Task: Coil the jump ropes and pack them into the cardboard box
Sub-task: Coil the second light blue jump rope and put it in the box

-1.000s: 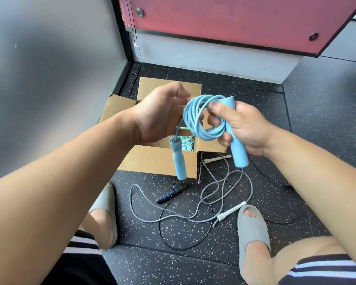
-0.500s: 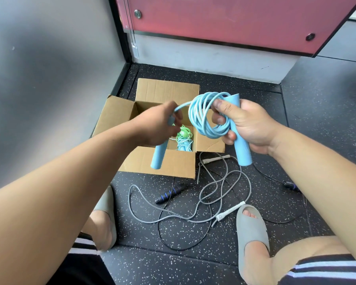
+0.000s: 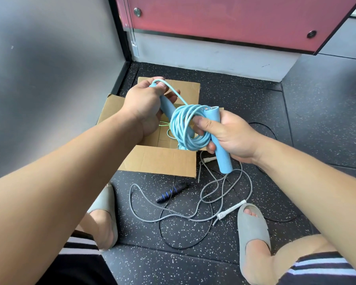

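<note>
Both hands are closed around a light blue jump rope (image 3: 183, 128), held over the open cardboard box (image 3: 158, 159). The right hand (image 3: 230, 136) has its fingers curled round one blue handle (image 3: 221, 155), and its thumb pins the wound loops against that handle; the handle's lower end sticks out below the hand. The left hand (image 3: 144, 105) grips the second blue handle (image 3: 169, 108), which slants down into the loops, with one strand running from its top end to the coil.

The box stands on the floor (image 3: 234, 85) near the far left corner, its flaps spread. A green rope (image 3: 164, 125) shows inside it. On the floor just in front of the box lie a loose grey rope (image 3: 132, 202) and a black rope's handle (image 3: 171, 192) banded in blue, their cords tangled between two feet in grey slippers (image 3: 253, 225).
</note>
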